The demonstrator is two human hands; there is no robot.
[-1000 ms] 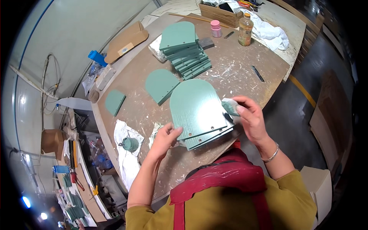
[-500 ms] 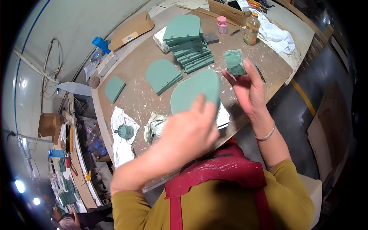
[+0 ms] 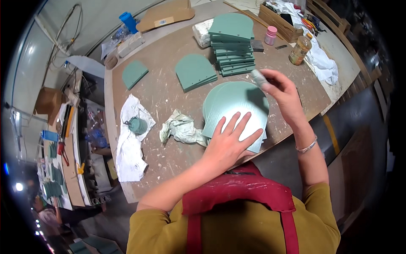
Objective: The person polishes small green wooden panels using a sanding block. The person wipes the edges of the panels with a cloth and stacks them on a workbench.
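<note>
My left hand [image 3: 230,146] lies flat with spread fingers on a pale green arch-shaped panel [image 3: 232,97], the top one of a small pile near the table's front edge. Above the panel's far right edge, my right hand [image 3: 284,91] grips a small sanding block [image 3: 259,79], seen nearly edge-on and dusted green. A shadow falls on the panel below it. Just beyond stands a tall stack of similar green panels [image 3: 231,27] with small holes along their straight edges. Left of the stack is a lower pile of arched panels [image 3: 195,71].
One small green panel [image 3: 134,73] lies farther left. A green round container [image 3: 137,125] sits on a white cloth [image 3: 129,156], near a crumpled rag [image 3: 182,127]. At the far right are a pink jar [image 3: 270,35], a bottle [image 3: 300,50] and a wooden box [image 3: 279,23].
The panel my left hand held tilted up now lies flat on the pile, with that hand spread on it. My right hand has turned the sanding block edge-on, close over the panel.
</note>
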